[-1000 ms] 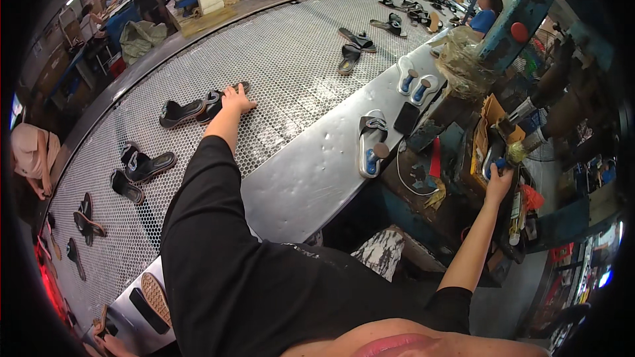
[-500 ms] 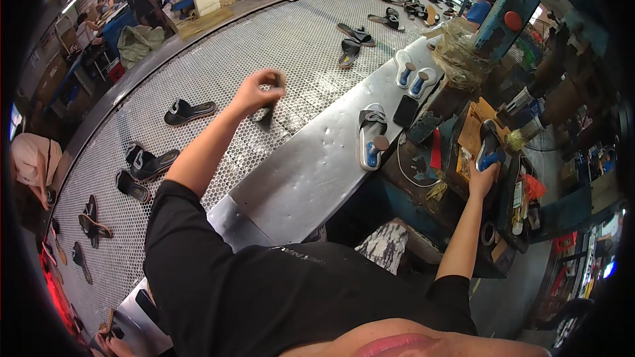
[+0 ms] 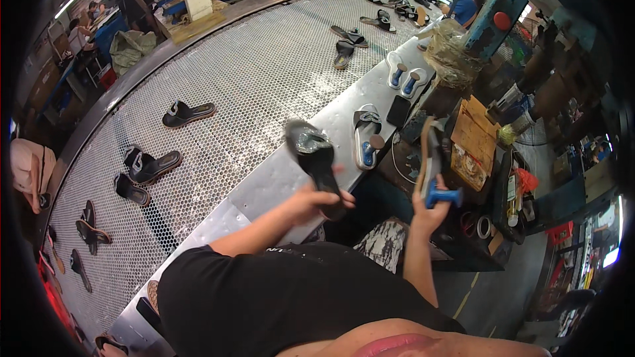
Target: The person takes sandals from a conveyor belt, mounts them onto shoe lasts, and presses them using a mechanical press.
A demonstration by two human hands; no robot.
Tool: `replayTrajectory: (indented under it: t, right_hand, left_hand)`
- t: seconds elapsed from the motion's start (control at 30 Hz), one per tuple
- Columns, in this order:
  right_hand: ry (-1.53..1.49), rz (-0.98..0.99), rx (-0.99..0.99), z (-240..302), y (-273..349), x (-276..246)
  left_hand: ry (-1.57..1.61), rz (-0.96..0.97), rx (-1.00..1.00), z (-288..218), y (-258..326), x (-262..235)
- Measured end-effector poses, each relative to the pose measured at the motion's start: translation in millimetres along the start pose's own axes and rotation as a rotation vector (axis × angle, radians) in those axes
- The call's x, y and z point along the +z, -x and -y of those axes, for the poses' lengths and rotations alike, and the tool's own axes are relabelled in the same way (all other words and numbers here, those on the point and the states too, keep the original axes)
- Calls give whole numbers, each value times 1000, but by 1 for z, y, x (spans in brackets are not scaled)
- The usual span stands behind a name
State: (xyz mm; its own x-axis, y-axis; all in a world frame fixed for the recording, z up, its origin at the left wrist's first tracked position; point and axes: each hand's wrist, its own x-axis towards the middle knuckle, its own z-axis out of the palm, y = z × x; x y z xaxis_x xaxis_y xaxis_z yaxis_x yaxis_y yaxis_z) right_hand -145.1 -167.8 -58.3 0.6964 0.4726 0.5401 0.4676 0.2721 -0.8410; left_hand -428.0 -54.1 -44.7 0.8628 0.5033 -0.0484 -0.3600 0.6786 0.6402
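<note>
Head view: a grey perforated metal table (image 3: 254,86) curves across the left and middle, edged on the near side by a plain silver metal strip (image 3: 274,182). Black slide sandals (image 3: 190,114) lie scattered over the perforations, singly and in pairs. On the strip: a white-soled sandal with a silver strap (image 3: 366,131) and blue peg, a black flat rectangular object (image 3: 398,111) just beside it, two white sole-shaped pieces with blue pegs (image 3: 405,78) farther up.

Left hand (image 3: 309,202) grips one end of a black glitter-strapped sandal (image 3: 316,152), held above the strip, blurred. Right hand (image 3: 428,213) is closed around a dark, tan-edged sandal with a blue handle-like part (image 3: 431,157), near a worn brown board (image 3: 473,142).

Room: blue-green steel post with red round button (image 3: 486,36), grey floor (image 3: 453,291), other people beyond the table.

Containers: dark oblong tray (image 3: 501,178) at right carries a slim bottle (image 3: 511,210) and crumpled red plastic bag (image 3: 526,181); red plastic crate (image 3: 561,233) farther right, contents unclear.
</note>
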Motion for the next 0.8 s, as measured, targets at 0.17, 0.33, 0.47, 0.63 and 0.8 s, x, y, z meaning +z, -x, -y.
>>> replayTrajectory:
  t: [0.17,0.33,0.47,0.63,0.8]
  right_hand:
    - [-107,271,25,60,58,48]
    - [-99,503,-6,87,56,33]
    - [-186,717,37,81,64,13]
    - [-133,571,8,83,53,13]
    - [41,340,-139,66,27,-11]
  left_hand:
    - [170,113,-251,18,-33,24]
    - [355,-424,327,-28,-80,-30]
    - [-68,-479,328,-21,-79,-10]
    - [-344,-350,161,43,-75,86]
    - [-609,34,6,59,-84,85]
